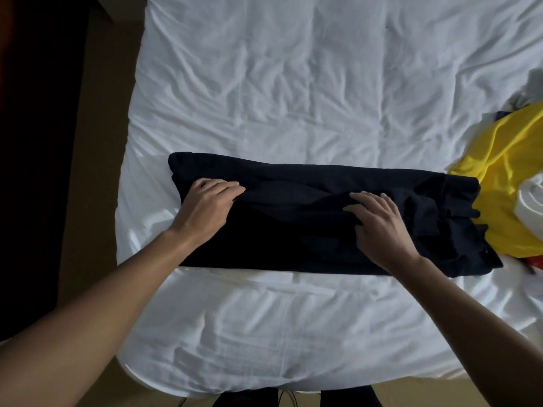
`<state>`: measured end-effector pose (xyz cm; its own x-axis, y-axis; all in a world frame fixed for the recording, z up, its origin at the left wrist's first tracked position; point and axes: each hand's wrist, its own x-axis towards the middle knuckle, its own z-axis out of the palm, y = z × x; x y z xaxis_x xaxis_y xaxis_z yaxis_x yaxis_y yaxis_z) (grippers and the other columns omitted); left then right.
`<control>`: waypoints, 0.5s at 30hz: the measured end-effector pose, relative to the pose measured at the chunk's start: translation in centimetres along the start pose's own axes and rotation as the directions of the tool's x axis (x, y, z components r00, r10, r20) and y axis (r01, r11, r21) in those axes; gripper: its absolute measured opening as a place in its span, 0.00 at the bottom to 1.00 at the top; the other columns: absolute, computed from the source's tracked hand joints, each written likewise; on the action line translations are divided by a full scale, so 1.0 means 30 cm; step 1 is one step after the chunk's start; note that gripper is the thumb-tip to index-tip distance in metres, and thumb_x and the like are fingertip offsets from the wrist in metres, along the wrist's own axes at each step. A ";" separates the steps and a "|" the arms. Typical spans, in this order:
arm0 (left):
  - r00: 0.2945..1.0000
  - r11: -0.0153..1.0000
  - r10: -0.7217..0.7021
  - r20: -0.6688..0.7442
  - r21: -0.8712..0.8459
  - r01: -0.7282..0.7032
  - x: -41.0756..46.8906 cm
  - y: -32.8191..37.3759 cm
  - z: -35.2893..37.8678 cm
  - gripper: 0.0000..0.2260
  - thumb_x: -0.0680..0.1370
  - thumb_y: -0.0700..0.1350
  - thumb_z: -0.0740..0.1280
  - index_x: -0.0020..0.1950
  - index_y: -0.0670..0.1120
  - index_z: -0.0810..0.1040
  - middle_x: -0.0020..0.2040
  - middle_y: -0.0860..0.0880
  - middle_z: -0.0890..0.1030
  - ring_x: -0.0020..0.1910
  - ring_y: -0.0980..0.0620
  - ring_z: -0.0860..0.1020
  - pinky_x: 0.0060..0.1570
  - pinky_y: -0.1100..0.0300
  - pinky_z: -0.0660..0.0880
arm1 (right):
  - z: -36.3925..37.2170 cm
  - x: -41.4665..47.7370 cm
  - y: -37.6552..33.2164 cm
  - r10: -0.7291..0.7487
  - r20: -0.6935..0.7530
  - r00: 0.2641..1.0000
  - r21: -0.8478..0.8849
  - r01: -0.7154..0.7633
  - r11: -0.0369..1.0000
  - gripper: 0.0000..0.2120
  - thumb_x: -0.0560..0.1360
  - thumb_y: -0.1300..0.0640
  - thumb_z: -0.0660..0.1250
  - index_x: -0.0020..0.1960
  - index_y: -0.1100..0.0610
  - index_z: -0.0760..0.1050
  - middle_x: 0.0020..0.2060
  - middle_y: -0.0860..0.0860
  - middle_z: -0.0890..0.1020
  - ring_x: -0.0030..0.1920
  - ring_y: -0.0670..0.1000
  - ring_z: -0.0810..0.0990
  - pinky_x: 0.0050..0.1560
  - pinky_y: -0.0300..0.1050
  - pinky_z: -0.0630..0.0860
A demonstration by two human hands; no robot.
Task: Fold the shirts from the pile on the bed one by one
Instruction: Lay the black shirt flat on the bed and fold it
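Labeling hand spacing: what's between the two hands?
Head view: only creased fabric of the dark shirt between the left hand and the right hand; nothing else lies on that stretch.

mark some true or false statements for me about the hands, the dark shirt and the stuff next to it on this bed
1. The left hand and the right hand both touch the dark shirt. True.
2. The dark shirt lies on the floor. False: it lies on the white bed sheet.
3. A yellow garment lies at the shirt's right end. True.
4. The left hand holds the yellow garment. False: neither hand touches it.
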<state>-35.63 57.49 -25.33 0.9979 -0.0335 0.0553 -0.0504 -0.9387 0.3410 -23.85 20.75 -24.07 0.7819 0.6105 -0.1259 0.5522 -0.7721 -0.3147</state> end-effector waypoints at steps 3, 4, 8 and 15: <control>0.999 0.992 0.003 0.053 -0.123 0.004 -0.018 -0.009 -0.074 0.17 0.80 0.34 0.69 0.68 0.44 0.82 0.67 0.48 0.82 0.66 0.49 0.79 0.68 0.51 0.73 | -0.135 0.003 -0.006 0.082 0.062 0.995 0.252 -0.095 0.963 0.16 0.71 0.66 0.62 0.55 0.53 0.79 0.45 0.50 0.84 0.47 0.54 0.81 0.50 0.46 0.74; 0.996 0.977 -0.044 0.079 -0.203 0.060 -0.022 -0.003 -0.102 0.17 0.81 0.34 0.68 0.68 0.45 0.81 0.66 0.50 0.82 0.66 0.52 0.79 0.68 0.56 0.72 | -0.174 0.002 -0.007 0.102 0.088 0.991 0.325 -0.126 0.937 0.15 0.72 0.67 0.64 0.53 0.52 0.79 0.40 0.49 0.83 0.41 0.53 0.80 0.44 0.46 0.74; 0.948 0.841 -0.258 0.189 -0.438 0.316 0.008 -0.001 -0.170 0.11 0.84 0.43 0.65 0.64 0.51 0.83 0.56 0.57 0.85 0.56 0.62 0.81 0.59 0.65 0.76 | -0.236 0.042 -0.011 0.117 0.162 0.980 0.485 -0.182 0.855 0.10 0.75 0.63 0.67 0.48 0.48 0.79 0.35 0.46 0.82 0.36 0.47 0.80 0.36 0.40 0.75; 0.834 0.728 -0.475 0.280 -0.407 0.552 0.090 -0.091 -0.087 0.05 0.82 0.50 0.70 0.50 0.51 0.84 0.46 0.55 0.85 0.49 0.55 0.82 0.55 0.54 0.78 | -0.137 0.182 0.158 0.209 0.295 0.932 0.131 -0.256 0.958 0.14 0.68 0.60 0.69 0.52 0.48 0.74 0.45 0.47 0.79 0.47 0.56 0.79 0.45 0.49 0.72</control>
<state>-32.90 60.86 -23.65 0.8675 0.3219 -0.3792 0.4974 -0.5623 0.6606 -15.77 19.71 -22.39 0.7589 0.4597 -0.4612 0.2906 -0.8729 -0.3920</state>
